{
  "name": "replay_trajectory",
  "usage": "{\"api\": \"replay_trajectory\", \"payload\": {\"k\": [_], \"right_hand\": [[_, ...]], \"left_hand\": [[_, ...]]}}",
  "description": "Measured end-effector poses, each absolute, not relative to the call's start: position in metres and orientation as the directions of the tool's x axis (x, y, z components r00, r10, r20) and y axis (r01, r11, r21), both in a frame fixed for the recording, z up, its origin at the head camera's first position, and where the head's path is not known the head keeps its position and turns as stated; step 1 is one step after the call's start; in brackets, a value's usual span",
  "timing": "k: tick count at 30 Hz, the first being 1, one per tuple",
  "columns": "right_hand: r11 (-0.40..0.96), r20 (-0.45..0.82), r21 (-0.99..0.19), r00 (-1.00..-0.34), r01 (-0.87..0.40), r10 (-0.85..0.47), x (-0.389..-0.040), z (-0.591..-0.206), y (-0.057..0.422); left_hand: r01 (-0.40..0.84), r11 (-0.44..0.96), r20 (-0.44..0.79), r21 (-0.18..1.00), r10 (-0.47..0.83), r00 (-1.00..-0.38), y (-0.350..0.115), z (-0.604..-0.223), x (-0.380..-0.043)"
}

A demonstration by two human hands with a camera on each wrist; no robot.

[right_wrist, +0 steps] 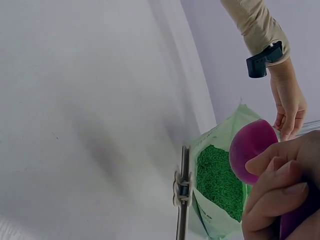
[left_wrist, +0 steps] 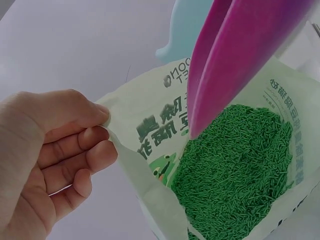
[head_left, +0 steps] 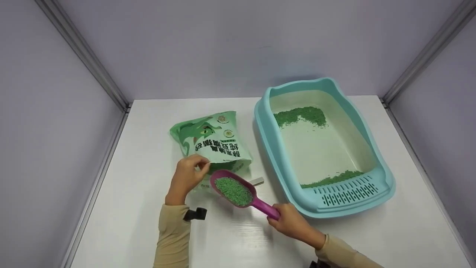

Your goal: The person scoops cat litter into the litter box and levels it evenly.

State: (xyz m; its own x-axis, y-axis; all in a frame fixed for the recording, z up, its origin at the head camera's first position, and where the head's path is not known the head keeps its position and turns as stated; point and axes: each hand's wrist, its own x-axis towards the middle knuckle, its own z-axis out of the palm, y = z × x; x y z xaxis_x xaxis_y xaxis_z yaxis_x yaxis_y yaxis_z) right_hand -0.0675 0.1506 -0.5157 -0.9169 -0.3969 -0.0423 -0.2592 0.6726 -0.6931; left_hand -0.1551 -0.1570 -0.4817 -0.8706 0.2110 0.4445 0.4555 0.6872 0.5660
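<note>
My right hand [head_left: 292,222] grips the handle of a purple scoop [head_left: 264,207], whose bowl is full of green pellets [head_left: 234,190]. The scoop is held in front of the mouth of a pale green litter bag [head_left: 219,143]. With thumb and fingers my left hand [head_left: 189,172] pinches the edge of the bag's opening. In the left wrist view the bag shows many green pellets [left_wrist: 235,175] inside, with the scoop [left_wrist: 235,60] over them. A teal-rimmed litter box [head_left: 269,137] stands to the right, with pellets at its far end and along its near end.
A light-coloured clip [head_left: 257,181] lies on the white table between the bag and the litter box; the right wrist view shows the clip [right_wrist: 184,190] beside the bag. A slotted grate [head_left: 346,193] covers the box's near end. Pale walls [head_left: 238,48] enclose the table.
</note>
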Motion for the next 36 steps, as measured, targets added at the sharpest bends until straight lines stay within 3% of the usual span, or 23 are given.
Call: {"api": "replay_trajectory", "payload": {"k": [17, 36], "right_hand": [[0.668, -0.079, -0.702, -0.906, -0.246, -0.416, -0.068, -0.487, 0.165], [0.667, -0.085, -0.709, -0.912, -0.227, -0.401, -0.072, -0.464, 0.182]], "left_hand": [[0.431, 0.7, 0.391, 0.569, 0.23, -0.891, -0.159, -0.472, -0.155], [0.448, 0.714, 0.424, 0.539, 0.23, -0.876, -0.159, -0.472, -0.155]]}}
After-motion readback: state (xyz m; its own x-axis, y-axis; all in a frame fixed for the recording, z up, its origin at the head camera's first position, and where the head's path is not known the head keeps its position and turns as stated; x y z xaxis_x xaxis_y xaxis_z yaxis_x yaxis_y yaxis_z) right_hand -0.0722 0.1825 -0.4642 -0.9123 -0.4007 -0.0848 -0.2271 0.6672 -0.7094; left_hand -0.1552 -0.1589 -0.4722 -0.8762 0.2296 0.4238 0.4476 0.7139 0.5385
